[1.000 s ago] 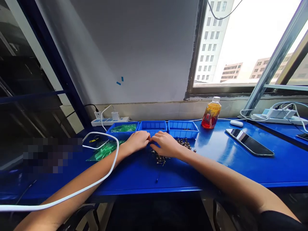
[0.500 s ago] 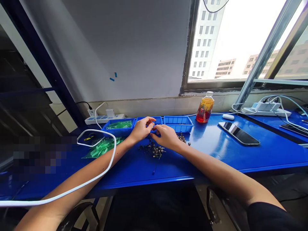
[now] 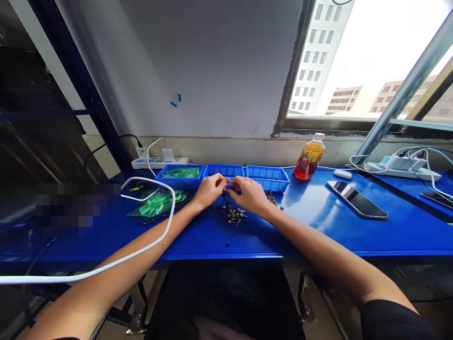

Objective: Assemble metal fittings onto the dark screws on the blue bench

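Observation:
My left hand [image 3: 209, 191] and my right hand [image 3: 250, 193] meet fingertip to fingertip over the blue table, in front of the blue bins. Both are closed in a pinch. What lies between the fingertips is too small to make out. Just below my fingers is a heap of small dark metal parts [image 3: 235, 215] with thin stems. A lone part of that sort [image 3: 229, 241] rests nearer the table's front edge. Beyond my right wrist lies a second cluster of small brownish metal pieces [image 3: 272, 199], partly hidden by that hand.
Three blue bins, left [image 3: 180, 180], middle [image 3: 224, 169] and right [image 3: 269, 183], stand in a row. A bag of green pieces [image 3: 159, 204] lies left. A white cable [image 3: 172, 208] loops over my left forearm. Rightward are a drink bottle [image 3: 309, 158] and a phone [image 3: 357, 200].
The view has shifted slightly, so the scene sits a little further right. My hands stay together above the heap, fingertips now closer to each other and lower against the middle bin.

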Action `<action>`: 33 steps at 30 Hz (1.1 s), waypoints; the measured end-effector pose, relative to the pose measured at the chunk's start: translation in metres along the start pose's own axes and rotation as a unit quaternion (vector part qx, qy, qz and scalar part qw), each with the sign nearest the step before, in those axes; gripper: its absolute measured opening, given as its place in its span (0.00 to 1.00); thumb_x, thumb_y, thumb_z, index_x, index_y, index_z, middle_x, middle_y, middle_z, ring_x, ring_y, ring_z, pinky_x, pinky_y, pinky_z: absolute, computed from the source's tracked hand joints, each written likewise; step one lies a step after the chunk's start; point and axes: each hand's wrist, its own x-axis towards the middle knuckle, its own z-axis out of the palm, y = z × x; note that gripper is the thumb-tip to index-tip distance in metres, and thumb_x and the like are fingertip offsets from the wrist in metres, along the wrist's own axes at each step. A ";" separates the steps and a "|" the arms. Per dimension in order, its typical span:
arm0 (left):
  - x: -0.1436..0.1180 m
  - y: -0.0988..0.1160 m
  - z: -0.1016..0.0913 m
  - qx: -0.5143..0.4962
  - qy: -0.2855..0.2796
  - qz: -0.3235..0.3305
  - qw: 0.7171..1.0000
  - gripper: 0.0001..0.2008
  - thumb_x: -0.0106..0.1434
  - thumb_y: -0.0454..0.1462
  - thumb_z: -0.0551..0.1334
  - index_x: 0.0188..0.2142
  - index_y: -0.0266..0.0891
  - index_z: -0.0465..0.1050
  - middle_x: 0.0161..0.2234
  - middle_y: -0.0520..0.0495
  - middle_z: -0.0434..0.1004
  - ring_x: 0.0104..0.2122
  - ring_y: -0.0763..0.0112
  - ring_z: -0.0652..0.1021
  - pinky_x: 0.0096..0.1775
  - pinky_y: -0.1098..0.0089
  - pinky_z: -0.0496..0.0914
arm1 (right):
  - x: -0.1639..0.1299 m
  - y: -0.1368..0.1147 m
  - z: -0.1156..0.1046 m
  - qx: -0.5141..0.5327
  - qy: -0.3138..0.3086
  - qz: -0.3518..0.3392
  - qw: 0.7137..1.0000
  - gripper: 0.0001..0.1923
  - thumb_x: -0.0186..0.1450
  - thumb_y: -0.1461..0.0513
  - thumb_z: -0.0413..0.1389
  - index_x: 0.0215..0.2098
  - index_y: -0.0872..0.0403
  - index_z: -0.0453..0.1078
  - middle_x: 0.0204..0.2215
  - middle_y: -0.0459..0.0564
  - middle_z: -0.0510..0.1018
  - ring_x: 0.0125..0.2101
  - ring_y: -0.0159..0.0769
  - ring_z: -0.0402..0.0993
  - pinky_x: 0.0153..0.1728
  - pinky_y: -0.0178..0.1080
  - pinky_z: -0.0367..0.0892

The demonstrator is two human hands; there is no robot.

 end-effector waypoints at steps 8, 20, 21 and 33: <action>-0.003 0.003 -0.003 0.051 -0.026 0.029 0.998 0.19 0.63 0.45 0.47 0.21 0.38 0.62 0.19 0.51 0.71 0.22 0.71 0.71 0.26 0.72 0.62 | 0.000 -0.001 -0.004 -0.017 -0.002 -0.003 1.000 0.09 0.65 0.62 0.46 0.33 0.53 0.68 0.33 0.50 0.76 0.34 0.35 0.71 0.29 0.33 0.57; -0.003 0.004 -0.011 0.090 -0.052 0.108 0.989 0.10 0.60 0.39 0.52 0.35 0.37 0.69 0.31 0.48 0.74 0.27 0.71 0.72 0.33 0.70 0.66 | 0.004 0.005 -0.004 -0.026 0.008 0.010 1.000 0.13 0.67 0.61 0.42 0.33 0.54 0.67 0.34 0.51 0.76 0.37 0.36 0.71 0.30 0.33 0.58; -0.003 0.004 -0.011 0.096 -0.051 0.112 0.988 0.10 0.61 0.39 0.52 0.34 0.37 0.69 0.31 0.48 0.74 0.27 0.71 0.71 0.32 0.70 0.66 | 0.004 0.005 -0.004 -0.020 0.010 0.010 1.000 0.13 0.67 0.61 0.42 0.34 0.54 0.67 0.34 0.51 0.76 0.37 0.36 0.71 0.30 0.33 0.58; -0.004 0.004 -0.007 0.110 -0.068 0.102 0.986 0.13 0.63 0.38 0.49 0.34 0.38 0.71 0.32 0.47 0.76 0.33 0.68 0.74 0.36 0.70 0.66 | 0.004 0.008 -0.002 -0.002 0.019 -0.010 1.000 0.10 0.64 0.64 0.46 0.38 0.53 0.67 0.33 0.50 0.77 0.35 0.36 0.72 0.29 0.33 0.58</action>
